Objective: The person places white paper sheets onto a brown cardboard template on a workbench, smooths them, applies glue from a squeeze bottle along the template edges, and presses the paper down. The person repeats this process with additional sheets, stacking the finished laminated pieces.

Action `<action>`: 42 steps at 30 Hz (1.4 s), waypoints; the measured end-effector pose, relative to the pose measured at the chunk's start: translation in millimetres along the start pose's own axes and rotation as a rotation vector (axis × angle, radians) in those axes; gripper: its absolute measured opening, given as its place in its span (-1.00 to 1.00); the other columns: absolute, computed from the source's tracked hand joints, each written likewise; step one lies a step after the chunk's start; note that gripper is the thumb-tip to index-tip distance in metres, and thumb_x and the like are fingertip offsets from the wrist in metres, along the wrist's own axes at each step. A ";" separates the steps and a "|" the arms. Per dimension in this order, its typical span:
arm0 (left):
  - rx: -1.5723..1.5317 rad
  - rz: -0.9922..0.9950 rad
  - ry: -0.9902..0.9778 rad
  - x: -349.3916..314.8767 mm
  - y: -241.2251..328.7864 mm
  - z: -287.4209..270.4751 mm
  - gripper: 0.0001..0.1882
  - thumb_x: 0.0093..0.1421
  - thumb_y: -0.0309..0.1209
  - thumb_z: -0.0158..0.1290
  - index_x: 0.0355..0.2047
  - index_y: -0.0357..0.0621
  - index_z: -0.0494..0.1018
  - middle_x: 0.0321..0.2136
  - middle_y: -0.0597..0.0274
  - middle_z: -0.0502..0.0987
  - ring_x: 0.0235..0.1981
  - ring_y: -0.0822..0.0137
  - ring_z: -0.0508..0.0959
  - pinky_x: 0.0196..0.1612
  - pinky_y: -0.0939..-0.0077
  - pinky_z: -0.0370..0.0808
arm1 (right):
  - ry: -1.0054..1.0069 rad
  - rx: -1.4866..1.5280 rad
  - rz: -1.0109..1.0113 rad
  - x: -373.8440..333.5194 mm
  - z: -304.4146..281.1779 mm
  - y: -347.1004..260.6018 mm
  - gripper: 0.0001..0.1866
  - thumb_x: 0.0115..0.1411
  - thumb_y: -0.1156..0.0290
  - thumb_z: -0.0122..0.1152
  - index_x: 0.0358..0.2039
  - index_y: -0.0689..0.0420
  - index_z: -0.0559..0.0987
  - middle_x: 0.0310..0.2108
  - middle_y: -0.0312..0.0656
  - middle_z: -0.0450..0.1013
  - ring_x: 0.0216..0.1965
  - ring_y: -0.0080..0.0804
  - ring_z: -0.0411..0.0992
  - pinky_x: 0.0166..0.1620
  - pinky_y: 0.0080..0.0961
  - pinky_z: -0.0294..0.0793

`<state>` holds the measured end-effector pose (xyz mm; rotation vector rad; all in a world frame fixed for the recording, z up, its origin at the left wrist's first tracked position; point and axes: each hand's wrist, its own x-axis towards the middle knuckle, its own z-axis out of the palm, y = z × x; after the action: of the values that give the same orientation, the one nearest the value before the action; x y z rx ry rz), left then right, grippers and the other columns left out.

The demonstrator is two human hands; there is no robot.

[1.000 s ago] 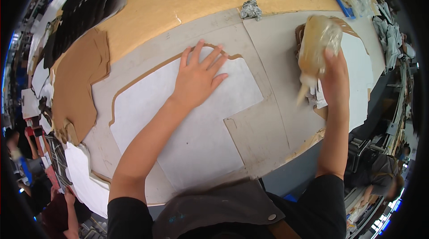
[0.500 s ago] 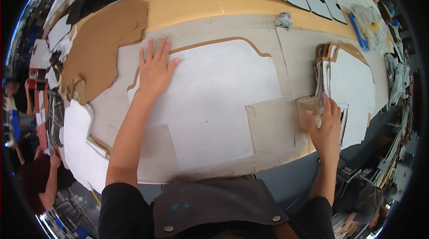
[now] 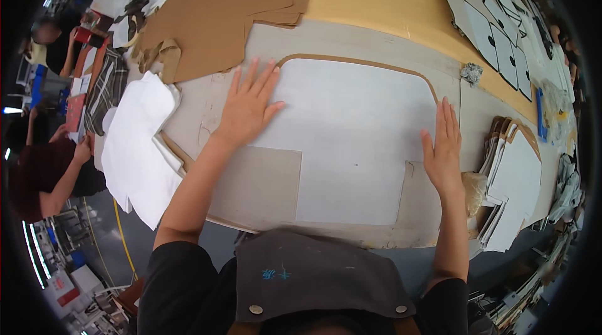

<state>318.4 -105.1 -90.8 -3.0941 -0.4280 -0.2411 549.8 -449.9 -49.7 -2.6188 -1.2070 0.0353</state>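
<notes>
Here's my left grip (image 3: 246, 109), fingers fanned wide apart and palm down, laid across the upper left side of the white sheet (image 3: 351, 128); and over on the other flank, my right grip (image 3: 445, 150) is unclosed too, its fingers straight and side by side, thumb standing away from them, right along the sheet's right edge. The sheet itself lies flat in front of me, between the two, broad at the far end and narrower toward me, a brown border showing along its far edge, all of it on the grey board (image 3: 257, 178) that covers this part of the tabletop (image 3: 382, 3). Just beside my right wrist sits a translucent bottle (image 3: 475, 192), partly hidden, with a stack of white-and-brown pieces (image 3: 517, 169) next to it. Away to the far left, brown sheets (image 3: 216, 21) lie in an overlapping pile, white pieces (image 3: 141, 141) nearer me.
</notes>
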 end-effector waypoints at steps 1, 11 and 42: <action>-0.003 -0.005 -0.016 -2.2 -0.4 2.1 -0.31 0.38 -0.06 -0.09 0.37 -0.23 0.12 0.41 0.09 0.10 0.46 0.01 -0.03 0.45 -0.03 -0.12 | 0.015 -0.028 -0.014 2.9 8.1 3.9 -0.33 0.37 0.32 -0.01 0.40 0.30 0.08 0.46 0.06 -0.05 0.48 0.02 -0.13 0.44 -0.07 -0.18; -0.421 -0.148 0.179 38.1 -6.5 8.5 -0.42 0.10 -0.36 0.25 0.08 -0.38 0.37 0.09 -0.13 0.41 0.12 -0.14 0.36 0.19 0.08 0.35 | 0.084 -0.244 0.083 -8.3 60.7 66.9 -0.31 0.43 0.20 -0.13 0.42 0.31 0.00 0.48 0.04 -0.10 0.49 -0.03 -0.16 0.45 -0.05 -0.24; -1.232 -0.520 -0.050 4.9 -36.2 -10.3 -0.39 0.03 -0.13 0.38 -0.03 -0.30 0.52 -0.28 0.05 0.61 -0.27 0.28 0.60 -0.23 0.45 0.55 | -0.021 1.169 0.693 -5.0 25.5 100.4 -0.60 0.34 0.18 0.17 -0.03 0.28 0.55 -0.24 -0.17 0.55 -0.32 -0.40 0.55 -0.28 -0.47 0.58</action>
<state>311.8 -69.2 -80.3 -4.0239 -1.6255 -0.6282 618.0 -510.6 -99.1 -1.7864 -0.0679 0.6639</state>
